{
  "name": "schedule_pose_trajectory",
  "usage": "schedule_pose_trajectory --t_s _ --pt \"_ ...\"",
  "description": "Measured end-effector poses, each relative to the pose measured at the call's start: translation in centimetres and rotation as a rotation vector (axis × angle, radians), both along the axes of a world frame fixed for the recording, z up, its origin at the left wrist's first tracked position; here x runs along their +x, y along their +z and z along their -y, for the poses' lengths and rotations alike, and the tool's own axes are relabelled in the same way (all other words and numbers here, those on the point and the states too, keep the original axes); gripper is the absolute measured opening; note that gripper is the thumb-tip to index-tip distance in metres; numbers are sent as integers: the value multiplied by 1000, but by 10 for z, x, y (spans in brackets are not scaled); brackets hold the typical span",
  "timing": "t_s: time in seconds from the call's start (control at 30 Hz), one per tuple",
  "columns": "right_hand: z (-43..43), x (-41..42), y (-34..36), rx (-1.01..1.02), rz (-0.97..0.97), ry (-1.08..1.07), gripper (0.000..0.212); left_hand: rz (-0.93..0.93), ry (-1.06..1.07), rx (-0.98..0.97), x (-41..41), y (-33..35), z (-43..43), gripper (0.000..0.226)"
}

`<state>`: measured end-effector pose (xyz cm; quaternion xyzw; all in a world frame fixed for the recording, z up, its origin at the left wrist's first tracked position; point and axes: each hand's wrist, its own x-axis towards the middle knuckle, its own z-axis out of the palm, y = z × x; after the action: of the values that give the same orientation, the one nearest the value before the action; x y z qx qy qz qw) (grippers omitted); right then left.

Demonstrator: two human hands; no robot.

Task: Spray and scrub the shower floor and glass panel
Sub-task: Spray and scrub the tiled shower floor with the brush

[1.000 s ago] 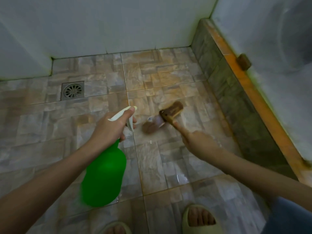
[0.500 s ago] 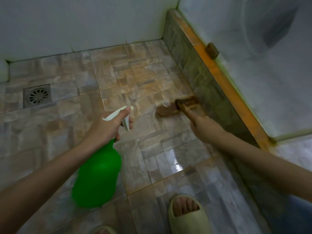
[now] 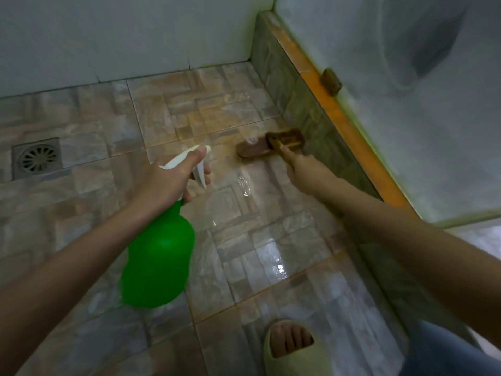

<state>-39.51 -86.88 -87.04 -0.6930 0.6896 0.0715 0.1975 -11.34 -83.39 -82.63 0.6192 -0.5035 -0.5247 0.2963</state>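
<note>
Two grips hold, left hand (image 3: 168, 183) curled round the spray bottle (image 3: 160, 256), right hand (image 3: 306, 172) clutching the brush (image 3: 271, 146), now slid to the kerb (image 3: 311, 123) right of centre, so scrubbing reaches the edge of the shower floor (image 3: 189, 109).

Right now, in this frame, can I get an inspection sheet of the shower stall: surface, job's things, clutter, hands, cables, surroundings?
Surface: shower floor, brown patterned tiles, wet and glossy towards the middle.
Job's things: green spray bottle held above the floor; scrub brush with bristles on the tiles beside the kerb; glass panel standing on the kerb, hazy.
Clutter: nothing seen.
Hands: left hand grips the spray bottle's neck, fingers at the trigger; right hand holds the scrub brush's handle.
Cables: nothing seen.
Surroundings: floor drain at far left; white wall behind; brown clip at the glass base; slipper at the bottom edge.
</note>
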Motion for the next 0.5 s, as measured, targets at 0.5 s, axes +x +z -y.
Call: schedule_pose_trajectory --t_s 0.5 --pt "121 45 -13 -84 -8 16 67 5 148 44 41 -8 8 48"
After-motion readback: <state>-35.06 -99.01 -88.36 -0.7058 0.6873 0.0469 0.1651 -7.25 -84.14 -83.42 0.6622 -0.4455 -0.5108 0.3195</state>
